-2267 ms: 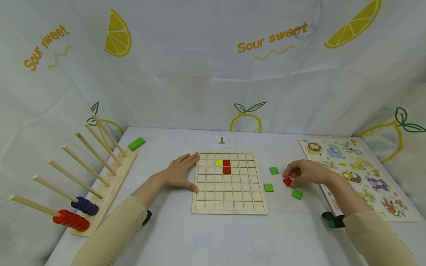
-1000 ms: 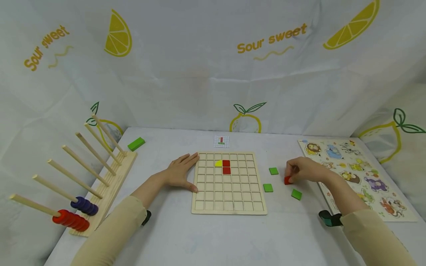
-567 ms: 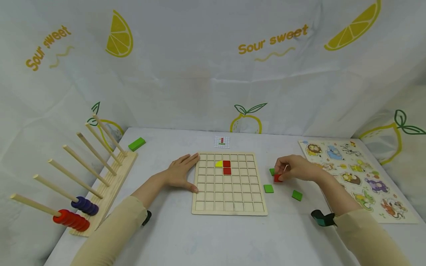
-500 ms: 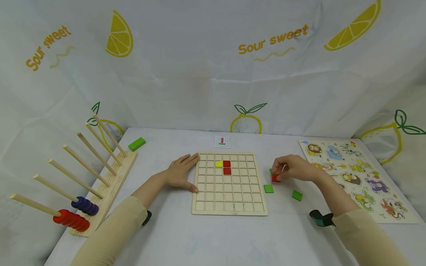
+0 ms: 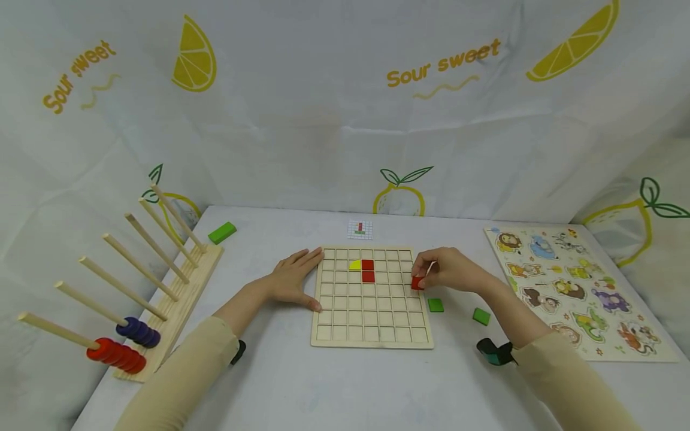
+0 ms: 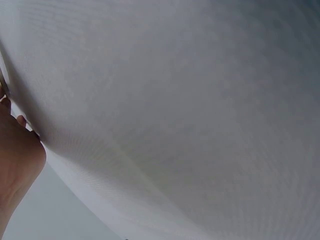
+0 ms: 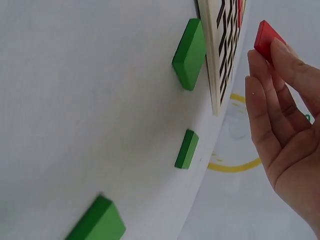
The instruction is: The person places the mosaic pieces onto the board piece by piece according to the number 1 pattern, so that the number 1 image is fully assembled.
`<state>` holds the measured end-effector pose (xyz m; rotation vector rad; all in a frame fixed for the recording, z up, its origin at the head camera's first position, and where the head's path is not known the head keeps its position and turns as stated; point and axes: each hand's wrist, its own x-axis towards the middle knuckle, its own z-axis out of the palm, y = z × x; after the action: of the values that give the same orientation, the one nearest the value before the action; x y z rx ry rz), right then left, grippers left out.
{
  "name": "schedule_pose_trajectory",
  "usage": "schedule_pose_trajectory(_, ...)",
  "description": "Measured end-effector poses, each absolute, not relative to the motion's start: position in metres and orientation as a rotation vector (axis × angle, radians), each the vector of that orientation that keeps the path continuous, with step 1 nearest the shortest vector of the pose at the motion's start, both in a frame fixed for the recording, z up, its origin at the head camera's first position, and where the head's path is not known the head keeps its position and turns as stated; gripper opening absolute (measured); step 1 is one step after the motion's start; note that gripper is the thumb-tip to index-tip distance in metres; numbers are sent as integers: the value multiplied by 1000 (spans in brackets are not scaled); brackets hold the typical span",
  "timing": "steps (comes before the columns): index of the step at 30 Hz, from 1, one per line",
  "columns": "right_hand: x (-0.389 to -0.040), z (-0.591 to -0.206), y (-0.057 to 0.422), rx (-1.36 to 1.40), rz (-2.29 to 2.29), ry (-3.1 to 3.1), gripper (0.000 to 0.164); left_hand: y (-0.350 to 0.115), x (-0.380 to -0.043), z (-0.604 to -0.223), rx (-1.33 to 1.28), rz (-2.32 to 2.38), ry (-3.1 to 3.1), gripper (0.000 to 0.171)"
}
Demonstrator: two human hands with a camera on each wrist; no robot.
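Right hand is pinching a red tile at the right edge of the board, whose red squares are lying leftward.

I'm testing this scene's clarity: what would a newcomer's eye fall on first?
Probably the red tile pinched in the right hand, by the right edge of the gridded board. Next, the red rings and purple rings on the pegged stand, far left, and the animal board at right.

- Evenly bright in head view
- Softly shadowed on the counter beside the right sleeve
- Dim and blurred in left wrist view, darkest upper right
- Blurred at lowest tile in right wrist view
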<state>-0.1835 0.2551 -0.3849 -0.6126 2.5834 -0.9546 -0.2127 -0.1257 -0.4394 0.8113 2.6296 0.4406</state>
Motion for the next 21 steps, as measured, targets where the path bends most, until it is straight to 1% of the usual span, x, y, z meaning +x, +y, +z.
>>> schedule_pose_trajectory(9,-190,-387,229,-676,-1017,2557,10,-125,-215,-441,820,415,2642,123)
schedule_pose_trajectory(21,-199,-387,194,-674,-1056,2541,9,-126,-214,-440,831,411,2644,124)
